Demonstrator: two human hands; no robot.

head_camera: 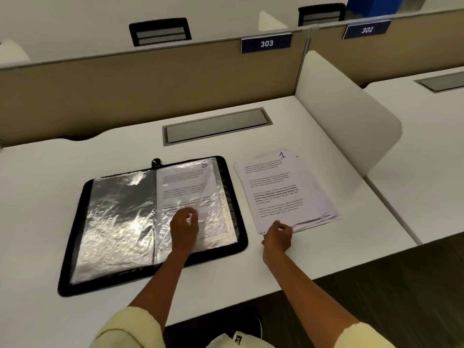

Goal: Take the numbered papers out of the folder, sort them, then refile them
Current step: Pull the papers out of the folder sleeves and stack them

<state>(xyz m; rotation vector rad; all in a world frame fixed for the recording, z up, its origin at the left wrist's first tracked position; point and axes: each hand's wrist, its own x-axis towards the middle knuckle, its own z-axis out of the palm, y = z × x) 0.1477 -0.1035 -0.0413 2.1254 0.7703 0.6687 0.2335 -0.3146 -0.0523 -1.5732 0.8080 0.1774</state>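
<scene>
Refiling step: sheet 8 going into folder sleeve.
Left hand [184, 228] fingers pinch sheet 8 [185, 182] in folder [153, 280]; right hand [277, 236] fingers curled on stack [278, 189] edge, sheet 1 on top.

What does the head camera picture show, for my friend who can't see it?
A person's left hand presses on a clear sleeve in an open black folder, with a paper marked 8 inside. The right hand touches the near edge of a paper stack topped by page 1, beside the folder on a white desk.
</scene>
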